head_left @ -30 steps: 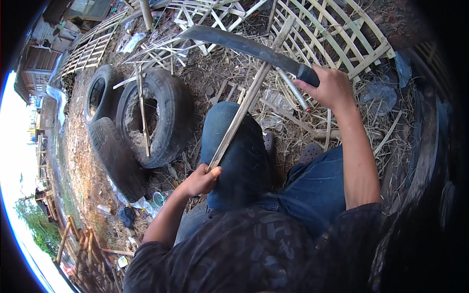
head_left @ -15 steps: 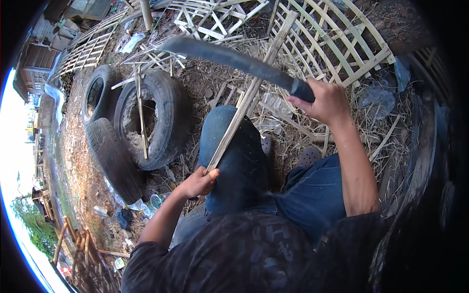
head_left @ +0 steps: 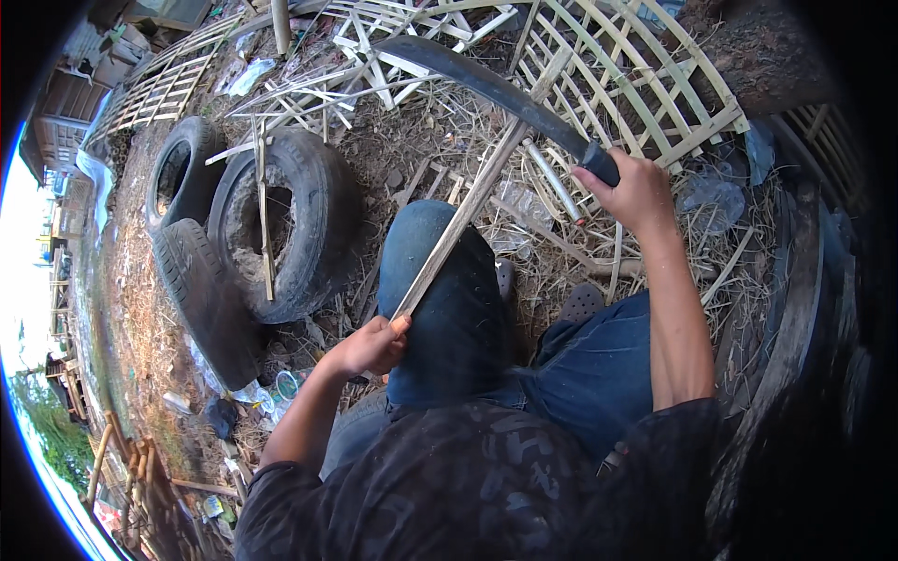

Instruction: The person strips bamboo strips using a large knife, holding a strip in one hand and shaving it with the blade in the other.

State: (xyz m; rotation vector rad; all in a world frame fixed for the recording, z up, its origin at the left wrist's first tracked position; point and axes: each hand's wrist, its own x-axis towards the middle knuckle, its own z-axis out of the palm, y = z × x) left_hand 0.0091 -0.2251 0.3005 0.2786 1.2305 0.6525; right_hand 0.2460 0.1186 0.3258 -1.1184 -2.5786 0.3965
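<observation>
My left hand [head_left: 372, 344] is closed round the near end of a long wooden strip [head_left: 456, 227], its thumb lying along the wood. The strip slants up and to the right over my bent knee. In my right hand [head_left: 638, 194] is the black handle of a machete [head_left: 496, 91]. Its long dark blade reaches up and to the left and crosses over the strip near the far end. Whether the edge touches the wood I cannot tell.
Left of my knee lie several worn tyres [head_left: 313, 224], thin sticks across one. Lattice panels of split strips [head_left: 645, 75] lie ahead and at the far left. Straw, offcuts and clear plastic [head_left: 711, 204] litter the ground. Bamboo poles [head_left: 145, 477] stand at the lower left.
The machete has shifted right and toward me along the strip, its tip now further right. A pale tube on the ground beside the blade has come into view. My left hand keeps its grip.
</observation>
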